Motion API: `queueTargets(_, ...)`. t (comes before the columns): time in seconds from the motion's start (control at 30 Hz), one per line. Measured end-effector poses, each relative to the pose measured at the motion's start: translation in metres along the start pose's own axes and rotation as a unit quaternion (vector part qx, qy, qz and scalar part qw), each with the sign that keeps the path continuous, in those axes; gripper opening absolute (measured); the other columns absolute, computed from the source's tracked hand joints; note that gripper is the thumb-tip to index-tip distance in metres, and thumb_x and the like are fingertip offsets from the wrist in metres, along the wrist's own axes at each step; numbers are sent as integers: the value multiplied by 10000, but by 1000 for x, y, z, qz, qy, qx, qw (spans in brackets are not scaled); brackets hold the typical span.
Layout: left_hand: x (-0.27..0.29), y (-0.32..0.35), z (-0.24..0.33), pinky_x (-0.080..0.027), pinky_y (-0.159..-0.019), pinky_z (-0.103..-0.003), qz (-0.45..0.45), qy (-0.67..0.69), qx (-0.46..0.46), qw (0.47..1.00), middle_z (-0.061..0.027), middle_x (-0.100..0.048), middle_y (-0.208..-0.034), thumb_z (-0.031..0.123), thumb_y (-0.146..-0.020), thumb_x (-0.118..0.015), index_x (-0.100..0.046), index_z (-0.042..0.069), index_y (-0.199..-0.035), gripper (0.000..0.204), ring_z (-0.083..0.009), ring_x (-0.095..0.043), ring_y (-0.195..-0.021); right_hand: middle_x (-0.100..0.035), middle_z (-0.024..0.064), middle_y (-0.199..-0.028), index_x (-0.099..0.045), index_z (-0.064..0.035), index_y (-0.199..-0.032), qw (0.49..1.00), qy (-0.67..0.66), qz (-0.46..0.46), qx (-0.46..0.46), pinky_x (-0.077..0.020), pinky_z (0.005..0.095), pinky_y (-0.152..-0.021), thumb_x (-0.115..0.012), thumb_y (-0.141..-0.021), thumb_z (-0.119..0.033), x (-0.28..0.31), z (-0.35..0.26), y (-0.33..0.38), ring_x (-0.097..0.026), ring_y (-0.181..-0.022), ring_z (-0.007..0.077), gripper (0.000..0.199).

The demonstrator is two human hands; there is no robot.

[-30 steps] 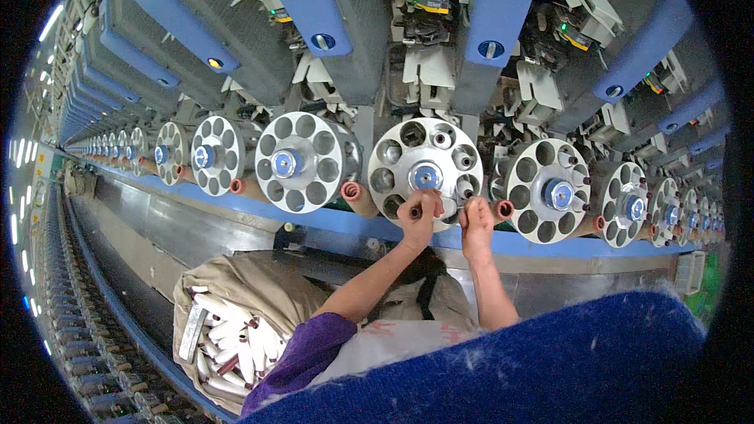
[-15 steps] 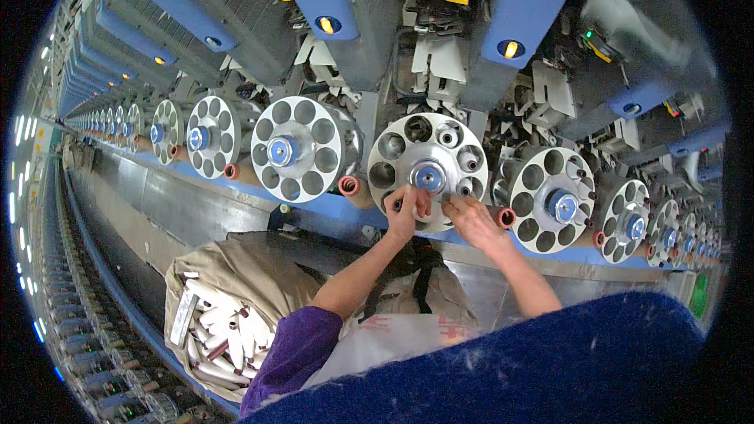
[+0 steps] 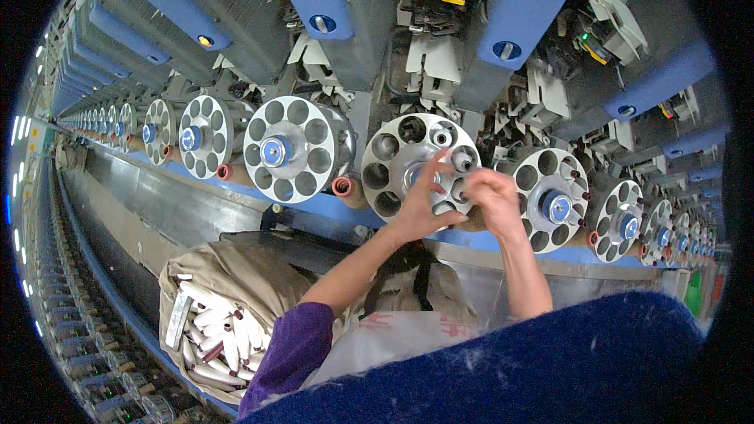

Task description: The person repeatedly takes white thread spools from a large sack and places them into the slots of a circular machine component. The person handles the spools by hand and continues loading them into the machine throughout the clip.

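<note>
A round bobbin magazine [image 3: 402,159] with a ring of holes faces me at the middle. Several of its upper and right holes hold bobbins [image 3: 442,138]; the left ones look vacant. My left hand [image 3: 424,202] is spread in front of the magazine's lower part, thumb and fingers apart, partly covering the blue hub. Just right of it my right hand [image 3: 493,195] is closed, its fingers curled together at the magazine's right edge. Whatever those fingers hold, if anything, is hidden or too fine to see.
Similar magazines stand in a row on both sides, such as one at left [image 3: 289,149] and one at right [image 3: 550,201]. Blue machine housings [image 3: 503,31] rise behind. A cloth sack [image 3: 263,271] of white yarn bobbins [image 3: 229,345] sits at lower left, beside a rail.
My left hand has opened and shifted right across the magazine. My right hand has lifted and moved slightly right, its fingers now curled. The view has shifted a little.
</note>
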State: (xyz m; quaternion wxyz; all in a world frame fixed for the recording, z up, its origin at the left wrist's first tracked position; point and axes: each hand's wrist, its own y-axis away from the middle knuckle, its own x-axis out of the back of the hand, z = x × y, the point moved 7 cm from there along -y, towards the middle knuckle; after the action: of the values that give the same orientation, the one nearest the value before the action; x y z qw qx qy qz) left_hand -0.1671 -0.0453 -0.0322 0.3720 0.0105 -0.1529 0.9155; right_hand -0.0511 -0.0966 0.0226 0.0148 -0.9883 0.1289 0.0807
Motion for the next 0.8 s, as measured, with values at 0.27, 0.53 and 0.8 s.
queueTargets(0.27, 69, -11, -25, -452, -786, -380, 117, -205, 76, 969, -132, -571, -913, 73, -681, -689, -643, 54, -806, 134, -272, -564, -870, -548, 62, -787, -630, 8, -813, 978, 174, -110, -18, -431, 250, -509, -619, -774, -75, -41, -7, -53, -555, -617, 135, 92)
queueTargets(0.53, 65, 60, -15, -382, -910, -458, 138, -348, 77, 924, -166, -423, -1248, 32, -650, -679, -615, 65, -1005, 363, -360, -424, -1132, -625, 71, -808, -552, -37, -1076, 815, 417, 316, 249, -467, 262, -658, -552, -892, -257, 137, 6, -138, -582, -727, 127, 288)
queueTargets(0.8, 73, 208, 65, -424, -887, -368, 284, -220, 140, 923, -149, -508, -1138, 92, -798, -622, -593, 26, -965, 183, -308, -494, -1068, -592, 88, -953, -544, -33, -1103, 771, 590, 206, 119, -439, 300, -764, -509, -887, -195, 206, 43, -212, -555, -865, 169, 272)
